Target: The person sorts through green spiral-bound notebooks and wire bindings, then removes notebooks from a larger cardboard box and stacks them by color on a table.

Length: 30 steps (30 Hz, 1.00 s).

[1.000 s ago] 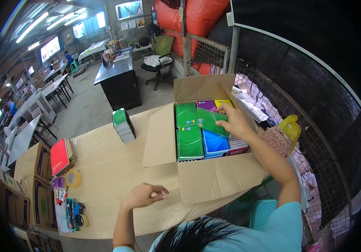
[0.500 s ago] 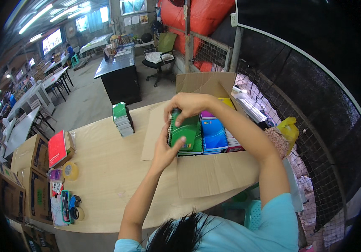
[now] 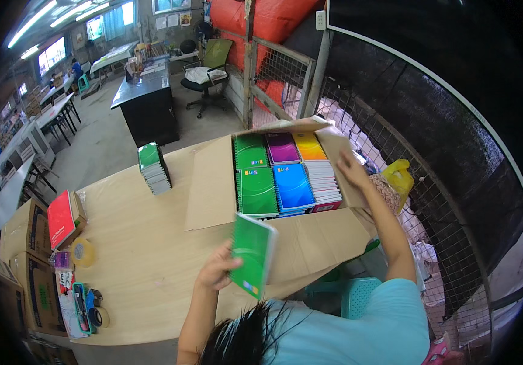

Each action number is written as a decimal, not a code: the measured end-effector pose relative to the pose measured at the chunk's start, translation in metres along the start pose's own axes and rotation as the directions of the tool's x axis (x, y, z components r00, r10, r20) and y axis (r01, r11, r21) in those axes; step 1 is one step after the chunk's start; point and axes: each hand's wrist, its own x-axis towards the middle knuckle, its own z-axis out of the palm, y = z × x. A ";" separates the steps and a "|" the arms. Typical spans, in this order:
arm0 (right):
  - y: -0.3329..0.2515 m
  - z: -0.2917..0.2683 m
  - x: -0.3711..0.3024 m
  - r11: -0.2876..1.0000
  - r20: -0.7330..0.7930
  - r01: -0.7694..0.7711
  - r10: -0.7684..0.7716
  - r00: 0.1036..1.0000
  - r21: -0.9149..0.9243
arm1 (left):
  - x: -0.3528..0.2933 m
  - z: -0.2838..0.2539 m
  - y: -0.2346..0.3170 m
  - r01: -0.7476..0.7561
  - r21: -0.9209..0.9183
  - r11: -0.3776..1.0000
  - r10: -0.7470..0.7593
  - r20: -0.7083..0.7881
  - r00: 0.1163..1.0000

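Black office chair with a green backrest holds crumpled white cloth | glossy red sheeting bulges behind a wire-mesh panel | bright yellow plastic bag sits at right | brown cardboard cartons stand stacked at left | round, yellowish tape roll lies near them.
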 end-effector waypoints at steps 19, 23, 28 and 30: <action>-0.074 -0.009 -0.118 0.940 0.145 0.278 -0.308 0.940 0.197 | 0.031 -0.075 -0.065 0.148 0.969 0.198 0.103 -0.170 0.980; -0.069 -0.012 -0.113 0.931 0.131 0.327 -0.349 0.928 0.165 | 0.045 -0.055 -0.082 0.059 0.987 0.149 0.281 -0.100 0.954; -0.099 -0.059 -0.060 0.924 0.260 0.313 -0.365 0.894 0.220 | 0.039 -0.044 -0.107 0.046 0.993 0.110 0.275 -0.075 0.958; -0.121 -0.052 -0.018 0.913 0.282 0.326 -0.390 0.877 0.246 | 0.037 -0.058 -0.117 0.057 0.991 0.120 0.315 -0.093 0.945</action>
